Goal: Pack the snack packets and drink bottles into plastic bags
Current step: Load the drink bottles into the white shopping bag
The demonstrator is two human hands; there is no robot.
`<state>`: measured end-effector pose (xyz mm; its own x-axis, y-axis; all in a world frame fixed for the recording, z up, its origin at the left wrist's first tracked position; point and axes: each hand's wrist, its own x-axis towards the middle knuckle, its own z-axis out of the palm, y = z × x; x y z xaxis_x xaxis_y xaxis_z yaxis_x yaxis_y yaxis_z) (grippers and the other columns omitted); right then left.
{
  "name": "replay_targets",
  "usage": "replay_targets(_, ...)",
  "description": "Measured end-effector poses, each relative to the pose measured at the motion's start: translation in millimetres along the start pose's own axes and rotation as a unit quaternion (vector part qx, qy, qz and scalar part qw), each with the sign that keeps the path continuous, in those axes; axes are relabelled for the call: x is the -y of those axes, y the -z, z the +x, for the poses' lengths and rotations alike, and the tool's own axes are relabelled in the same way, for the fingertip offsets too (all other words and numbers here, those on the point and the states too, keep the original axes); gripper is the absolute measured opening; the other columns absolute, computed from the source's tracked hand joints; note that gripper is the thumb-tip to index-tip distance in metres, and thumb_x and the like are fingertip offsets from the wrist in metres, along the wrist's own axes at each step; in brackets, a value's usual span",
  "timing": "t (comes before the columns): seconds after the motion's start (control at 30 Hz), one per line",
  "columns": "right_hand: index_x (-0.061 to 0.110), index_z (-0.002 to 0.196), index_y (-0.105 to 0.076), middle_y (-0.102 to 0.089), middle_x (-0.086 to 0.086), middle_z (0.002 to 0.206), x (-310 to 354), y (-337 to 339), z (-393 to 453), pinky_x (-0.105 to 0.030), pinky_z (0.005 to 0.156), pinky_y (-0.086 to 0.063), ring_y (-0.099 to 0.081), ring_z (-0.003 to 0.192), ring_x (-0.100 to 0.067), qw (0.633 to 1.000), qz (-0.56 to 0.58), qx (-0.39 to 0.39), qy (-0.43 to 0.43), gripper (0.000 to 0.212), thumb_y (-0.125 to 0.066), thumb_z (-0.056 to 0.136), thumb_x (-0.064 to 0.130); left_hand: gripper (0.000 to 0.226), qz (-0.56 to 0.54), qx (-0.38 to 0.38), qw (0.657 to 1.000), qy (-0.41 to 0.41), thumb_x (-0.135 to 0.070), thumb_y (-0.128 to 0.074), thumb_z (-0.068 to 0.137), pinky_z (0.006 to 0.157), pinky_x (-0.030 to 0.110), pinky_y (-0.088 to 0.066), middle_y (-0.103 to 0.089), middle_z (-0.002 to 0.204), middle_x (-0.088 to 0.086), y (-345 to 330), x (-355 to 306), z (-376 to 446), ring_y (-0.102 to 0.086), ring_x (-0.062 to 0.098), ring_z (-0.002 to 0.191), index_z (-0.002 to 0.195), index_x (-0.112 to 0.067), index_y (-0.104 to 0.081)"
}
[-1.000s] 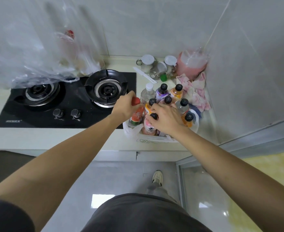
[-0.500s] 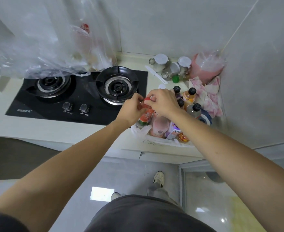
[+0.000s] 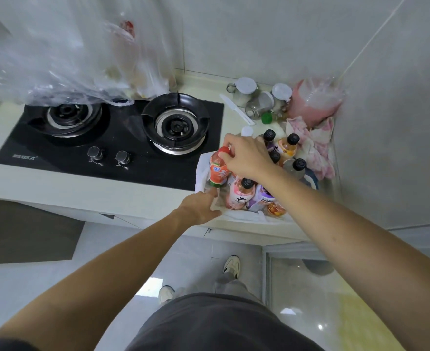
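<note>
Fingertips (image 3: 225, 154) of the right hand (image 3: 246, 157) pinch the red cap of a watermelon-red plastic drink bottle (image 3: 217, 171), which stands upright at the left edge of a white plastic bag (image 3: 201, 171) spread open on the pale countertop (image 3: 82, 193). Just below that bottle, the left hand (image 3: 200, 207) reaches in with its fingers stretched out onto the bag's near rim, touching the plastic there; whether it actually pinches the film, I can't tell. Right beside the gripped bottle, under the right wrist, a pink-labelled bottle with a black cap (image 3: 240, 195) stands in the same bag, and a purple-labelled one (image 3: 264, 197) is pressed against it. Beyond the right knuckles, more black-capped bottles (image 3: 288, 145) cluster upright, partly hidden by the hand. Off to the left of both hands sits a black glass two-burner gas hob (image 3: 117, 138), and above it hang crumpled clear plastic bags (image 3: 57, 62).
</note>
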<state>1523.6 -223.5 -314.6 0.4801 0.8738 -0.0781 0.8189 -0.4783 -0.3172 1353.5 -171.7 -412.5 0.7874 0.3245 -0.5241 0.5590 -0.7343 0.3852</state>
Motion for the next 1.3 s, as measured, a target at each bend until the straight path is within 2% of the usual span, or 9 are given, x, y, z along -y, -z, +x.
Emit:
replay_targets(0.13,0.023,0.095,-0.04,-0.063,-0.001,0.083,1.0,-11.4,-2.1,-0.044,0.086,-0.036,-0.061,0.082,-0.031,0.996,-0.072,-0.01,0.046,0.032,-0.061,0.092,0.047,0.049,0.097,-0.049,0.994,-0.02,-0.043,-0.057,0.098,0.087,0.041,-0.052,-0.064,0.127,0.007,9.8,7.8,4.8,-0.064,0.031,0.109,0.142,-0.028,-0.042)
replay_targets(0.33,0.019,0.094,-0.053,-0.066,-0.002,0.082,-6.7,-8.3,2.5,-0.041,0.082,-0.044,-0.061,0.08,-0.029,0.999,0.017,-0.027,0.024,0.03,-0.068,0.09,0.045,0.035,0.15,-0.039,0.986,0.068,-0.018,-0.055,0.097,0.074,0.032,-0.048,-0.064,0.112,0.002,28.1,19.5,11.6,-0.063,0.023,0.094,0.13,-0.028,-0.06)
replay_targets(0.43,0.02,0.093,-0.055,-0.066,0.0,0.08,-4.4,-1.3,7.1,-0.039,0.076,-0.046,-0.06,0.076,-0.028,0.998,0.063,-0.024,0.018,0.03,-0.07,0.087,0.044,0.028,0.045,-0.127,0.981,0.136,-0.01,-0.05,0.093,0.066,0.036,-0.044,-0.066,0.098,0.007,42.2,23.4,7.8,-0.056,0.028,0.079,0.119,-0.016,-0.058)
replay_targets(0.53,0.021,0.093,-0.053,-0.066,0.0,0.079,-4.1,1.2,12.8,-0.04,0.076,-0.044,-0.062,0.077,-0.031,0.999,0.011,0.006,0.043,0.027,-0.068,0.087,0.044,0.017,-0.148,-0.268,0.934,0.183,-0.016,-0.049,0.093,0.07,0.037,-0.044,-0.066,0.092,0.007,57.7,31.4,-4.0,-0.057,0.029,0.08,0.107,-0.014,-0.058)
replay_targets(0.7,0.021,0.095,-0.049,-0.065,-0.005,0.08,-9.1,-9.7,12.8,-0.038,0.071,-0.039,-0.062,0.078,-0.034,0.997,-0.044,-0.005,0.056,0.028,-0.068,0.089,0.04,0.014,-0.368,-0.418,0.828,0.06,-0.012,-0.053,0.094,0.059,0.03,-0.045,-0.064,0.068,-0.001,79.7,24.4,-27.2,-0.057,0.014,0.062,0.1,-0.019,-0.064)
replay_targets(0.93,0.022,0.107,-0.059,-0.071,-0.004,0.092,-12.4,-3.6,14.3,-0.036,0.07,-0.045,-0.067,0.087,-0.031,0.997,-0.054,-0.008,0.052,0.034,-0.07,0.09,0.049,0.017,-0.419,-0.351,0.836,-0.046,-0.007,-0.049,0.102,0.065,0.018,-0.052,-0.073,0.091,0.001,102.0,-12.8,-33.0,-0.072,0.016,0.067,0.114,-0.01,-0.062)
replay_targets(1.07,0.024,0.117,-0.062,-0.07,0.004,0.092,-12.3,6.1,5.9,-0.033,0.068,-0.046,-0.067,0.088,-0.023,0.999,-0.016,-0.017,0.044,0.034,-0.07,0.092,0.046,0.014,-0.426,-0.317,0.846,-0.052,-0.007,-0.057,0.098,0.068,0.04,-0.06,-0.072,0.098,-0.006,108.2,-20.0,-28.4,-0.072,0.027,0.07,0.105,-0.017,-0.065)
replay_targets(1.23,0.017,0.112,-0.063,-0.061,0.004,0.096,-55.3,37.5,-25.9,-0.036,0.076,-0.049,-0.058,0.094,-0.018,0.98,0.042,-0.191,0.033,0.021,-0.062,0.096,0.031,0.008,-0.43,-0.302,0.85,-0.046,-0.016,-0.065,0.098,0.077,0.046,-0.061,-0.072,0.098,0.001,113.5,-30.0,-24.9,-0.074,0.023,0.072,0.106,-0.017,-0.066)
replay_targets(1.3,0.016,0.108,-0.061,-0.06,-0.001,0.099,-99.2,40.9,-47.2,-0.04,0.079,-0.05,-0.059,0.097,-0.023,0.966,0.021,-0.252,-0.051,0.019,-0.062,0.093,0.027,0.01,-0.443,-0.289,0.847,-0.04,-0.015,-0.066,0.097,0.078,0.047,-0.061,-0.073,0.096,0.005,114.6,-32.4,-20.0,-0.074,0.025,0.072,0.106,-0.019,-0.066)
